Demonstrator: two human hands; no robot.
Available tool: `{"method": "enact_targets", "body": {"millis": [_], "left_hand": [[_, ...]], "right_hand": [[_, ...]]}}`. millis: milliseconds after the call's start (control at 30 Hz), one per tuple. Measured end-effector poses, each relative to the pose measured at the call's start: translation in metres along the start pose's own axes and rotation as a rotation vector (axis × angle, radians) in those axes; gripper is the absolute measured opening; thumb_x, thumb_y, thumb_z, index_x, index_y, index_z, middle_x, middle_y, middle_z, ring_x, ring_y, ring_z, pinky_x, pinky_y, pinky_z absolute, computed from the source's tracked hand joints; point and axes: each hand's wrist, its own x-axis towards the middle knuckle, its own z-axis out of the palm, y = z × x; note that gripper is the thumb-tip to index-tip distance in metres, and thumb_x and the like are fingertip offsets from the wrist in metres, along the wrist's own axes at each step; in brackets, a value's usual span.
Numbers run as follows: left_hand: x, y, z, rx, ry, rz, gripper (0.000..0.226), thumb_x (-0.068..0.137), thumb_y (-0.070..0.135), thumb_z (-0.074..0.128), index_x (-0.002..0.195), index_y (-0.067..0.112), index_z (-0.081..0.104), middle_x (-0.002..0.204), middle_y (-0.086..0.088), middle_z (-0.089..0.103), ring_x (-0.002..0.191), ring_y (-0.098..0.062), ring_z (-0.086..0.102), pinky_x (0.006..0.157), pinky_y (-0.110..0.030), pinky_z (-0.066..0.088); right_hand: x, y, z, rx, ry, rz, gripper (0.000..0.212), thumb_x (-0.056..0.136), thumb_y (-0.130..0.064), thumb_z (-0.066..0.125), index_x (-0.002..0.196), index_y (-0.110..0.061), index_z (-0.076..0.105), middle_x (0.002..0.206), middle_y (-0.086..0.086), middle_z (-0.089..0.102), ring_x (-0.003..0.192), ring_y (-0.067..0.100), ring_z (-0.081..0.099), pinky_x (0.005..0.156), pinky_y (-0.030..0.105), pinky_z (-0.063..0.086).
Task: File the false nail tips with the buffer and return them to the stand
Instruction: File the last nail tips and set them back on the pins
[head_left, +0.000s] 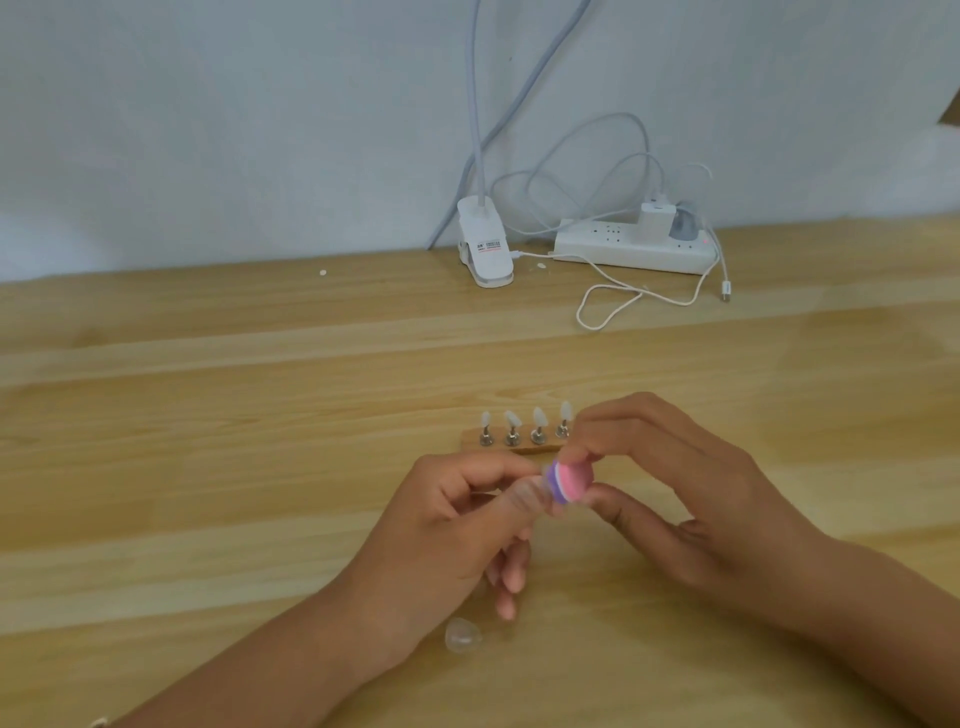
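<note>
Left hand (457, 525) pinches a nail tip (527, 491) (blurred); right hand (680, 483) pinches the buffer (567, 480) touching it.

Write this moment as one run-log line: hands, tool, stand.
left hand: pinches nail tip | right hand: holds buffer at that tip | stand: four tips mounted | table: one loose tip

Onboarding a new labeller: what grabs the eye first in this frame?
The hands meet mid-table: the right hand pinches a pink-and-purple buffer against a small translucent tip pinched in the left hand. Just behind sits a wooden stand with four nail tips in view on pegs; a loose clear tip lies by the left wrist. A white power strip and lamp clip sit at the far edge, by the wall.
</note>
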Motion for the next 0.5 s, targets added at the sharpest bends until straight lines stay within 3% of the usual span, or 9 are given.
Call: {"method": "enact_targets", "body": {"millis": [200,333,500], "left_hand": [[-0.0004,-0.0006,0.0001,-0.023,0.024,-0.003,0.02,0.088,0.023,0.06,0.088,0.007,0.073,0.063,-0.006,0.054,0.045,-0.017,0.052,0.041,-0.025,0.046],[-0.0006,0.0001,-0.0004,-0.01,-0.001,0.009,0.017,0.089,0.022,0.061,0.082,0.013,0.073,0.063,-0.002,0.051,0.045,-0.016,0.052,0.043,-0.025,0.046],[0.0002,-0.0007,0.0006,-0.008,-0.001,0.002,0.018,0.09,0.023,0.062,0.089,0.01,0.075,0.063,-0.005,0.058,0.045,-0.015,0.052,0.043,-0.025,0.046]], "right_hand": [[-0.0011,-0.0049,0.0054,-0.021,-0.001,-0.073,0.018,0.1,-0.018,0.057,0.112,-0.008,0.065,0.112,0.0,0.06,0.104,0.015,0.058,0.094,0.02,0.044],[0.0008,0.001,-0.0003,-0.032,0.007,-0.01,0.014,0.096,-0.012,0.058,0.105,-0.006,0.066,0.107,0.002,0.062,0.105,0.016,0.059,0.092,0.024,0.047],[-0.0006,-0.0049,0.0054,-0.018,-0.002,-0.082,0.02,0.098,-0.014,0.058,0.116,-0.012,0.065,0.114,0.003,0.061,0.104,0.018,0.059,0.093,0.023,0.045]]}}
